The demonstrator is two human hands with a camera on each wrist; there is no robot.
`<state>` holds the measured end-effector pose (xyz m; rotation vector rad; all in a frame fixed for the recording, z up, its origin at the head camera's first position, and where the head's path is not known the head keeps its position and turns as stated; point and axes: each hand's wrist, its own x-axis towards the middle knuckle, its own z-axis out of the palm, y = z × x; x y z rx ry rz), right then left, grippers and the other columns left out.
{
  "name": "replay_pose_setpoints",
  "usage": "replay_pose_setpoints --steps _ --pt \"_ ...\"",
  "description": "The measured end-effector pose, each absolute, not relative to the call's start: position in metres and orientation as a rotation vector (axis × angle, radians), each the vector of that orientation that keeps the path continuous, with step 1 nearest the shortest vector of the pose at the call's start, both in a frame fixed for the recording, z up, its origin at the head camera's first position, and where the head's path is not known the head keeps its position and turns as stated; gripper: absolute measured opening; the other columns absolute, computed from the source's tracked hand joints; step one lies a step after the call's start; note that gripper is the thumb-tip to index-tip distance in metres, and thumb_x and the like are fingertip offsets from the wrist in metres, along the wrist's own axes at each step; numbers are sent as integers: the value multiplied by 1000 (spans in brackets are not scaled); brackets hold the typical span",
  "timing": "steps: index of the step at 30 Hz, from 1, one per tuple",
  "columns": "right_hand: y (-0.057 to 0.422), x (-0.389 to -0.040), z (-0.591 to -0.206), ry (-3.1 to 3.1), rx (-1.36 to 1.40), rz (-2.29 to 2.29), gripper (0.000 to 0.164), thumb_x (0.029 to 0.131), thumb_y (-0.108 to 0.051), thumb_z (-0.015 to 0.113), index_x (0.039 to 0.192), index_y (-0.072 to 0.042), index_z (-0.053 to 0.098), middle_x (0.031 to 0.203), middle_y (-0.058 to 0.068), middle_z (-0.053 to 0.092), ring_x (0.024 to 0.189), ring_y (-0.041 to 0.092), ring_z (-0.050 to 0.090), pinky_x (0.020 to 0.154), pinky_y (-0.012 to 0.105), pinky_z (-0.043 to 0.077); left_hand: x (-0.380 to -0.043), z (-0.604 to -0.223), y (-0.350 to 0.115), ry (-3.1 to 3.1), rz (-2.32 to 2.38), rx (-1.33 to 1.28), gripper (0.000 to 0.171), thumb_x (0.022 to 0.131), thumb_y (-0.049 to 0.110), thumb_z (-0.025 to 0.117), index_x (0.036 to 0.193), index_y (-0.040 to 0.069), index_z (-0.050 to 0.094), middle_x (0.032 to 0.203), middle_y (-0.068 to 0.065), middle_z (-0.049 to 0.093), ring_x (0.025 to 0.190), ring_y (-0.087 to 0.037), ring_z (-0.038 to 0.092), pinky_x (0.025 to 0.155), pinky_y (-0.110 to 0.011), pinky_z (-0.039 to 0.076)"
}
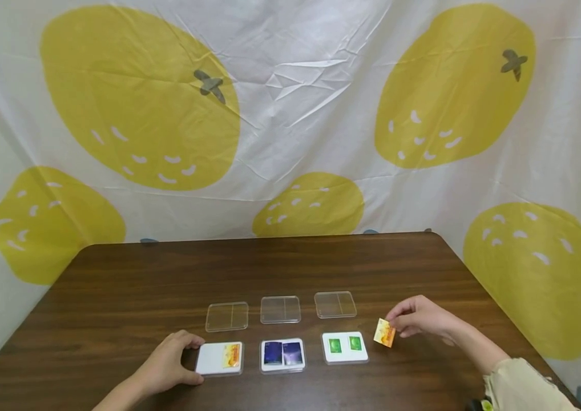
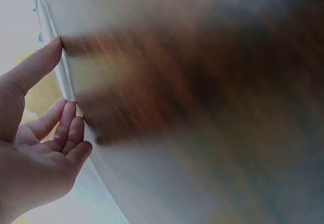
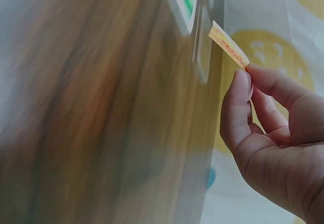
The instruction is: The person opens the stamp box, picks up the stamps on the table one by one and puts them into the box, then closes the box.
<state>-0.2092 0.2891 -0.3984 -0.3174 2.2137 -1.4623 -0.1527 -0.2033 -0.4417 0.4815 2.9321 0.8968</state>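
Note:
Between thumb and fingertips my right hand [image 1: 423, 317] pinches a small square yellow-orange picture card [image 1: 384, 333], above the table's right part. In the right wrist view the card [image 3: 229, 46] appears nearly edge-on at the fingertips. My left hand [image 1: 169, 361] holds the left white-filled clear plastic case [image 1: 210, 359] by its left end, thumb at the near corner and fingers at the far one. A matching yellow-orange card [image 1: 232, 355] lies on that case's right half; its left half is plain white. The left wrist view shows thumb and fingertips at the case's edge [image 2: 67, 77].
The middle case [image 1: 283, 370] bears two dark blue-purple cards [image 1: 272, 353]; the right case [image 1: 344, 358] bears two green ones [image 1: 355, 343]. Behind stand three transparent lids [image 1: 226, 317] in a row on the brown wooden table [image 1: 141, 285]. A lemon-print cloth [image 1: 301, 131] hangs behind the table.

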Motion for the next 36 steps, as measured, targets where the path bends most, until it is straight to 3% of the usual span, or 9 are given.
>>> replay_pose_setpoints --steps 22,36 --pt "130 -240 -398 2106 -432 -1510 19 81 0 59 95 12 63 84 10 66 65 12 59 63 29 53 -153 -441 -201 2930 895 469 57 50 24 86 98 5 62 92 -1 57 90 -20 52 80 -42 43" --pt "24 -226 -408 2063 -507 -1472 12 79 6 60 88 12 66 75 13 66 54 9 55 56 27 52 -154 -442 -201 2937 903 483 56 51 24 86 97 5 62 90 1 56 88 -18 51 77 -39 43"
